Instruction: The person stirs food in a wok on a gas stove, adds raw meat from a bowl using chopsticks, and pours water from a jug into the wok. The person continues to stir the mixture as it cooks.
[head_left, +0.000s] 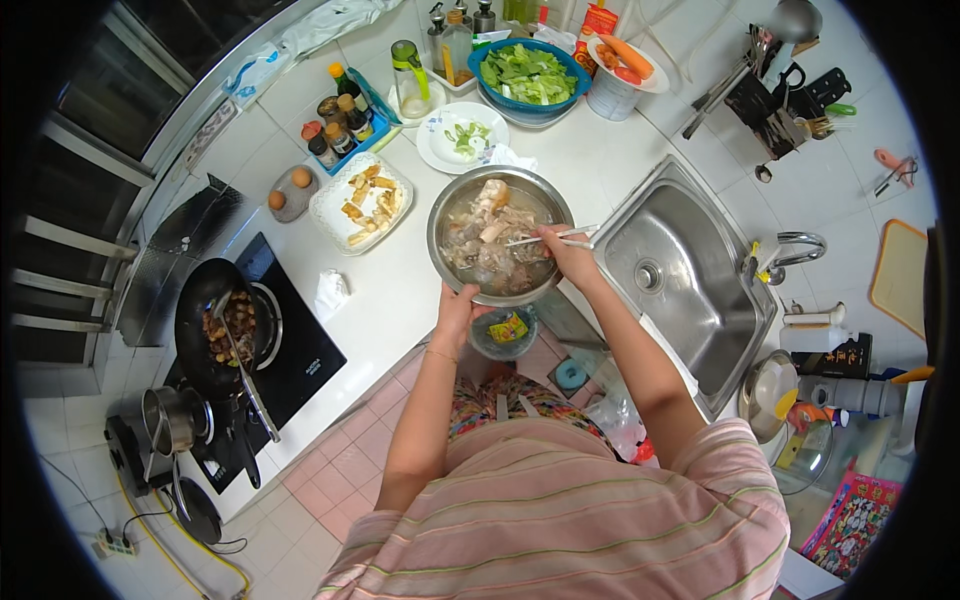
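A stainless steel bowl (439, 259) of cloudy liquid and meat pieces (491, 232) is in front of me, at the counter's edge. My left hand (455, 309) grips its near rim, thumb over the edge. In my right hand (568, 257) is a pair of pale chopsticks (577, 235), with their tips down among the meat. Just beyond the bowl, a white plate (436, 146) carries sliced green pieces. To the left of it stands a square white dish (324, 201) with fried yellowish strips.
On the hob (315, 356) at left sit a black wok (196, 300) with browned food and a ladle, and a small saucepan (172, 427). A steel sink (690, 277) lies to the right. Behind are a blue basin (480, 67) of greens and seasoning bottles (349, 112). Below hangs a bin (491, 346).
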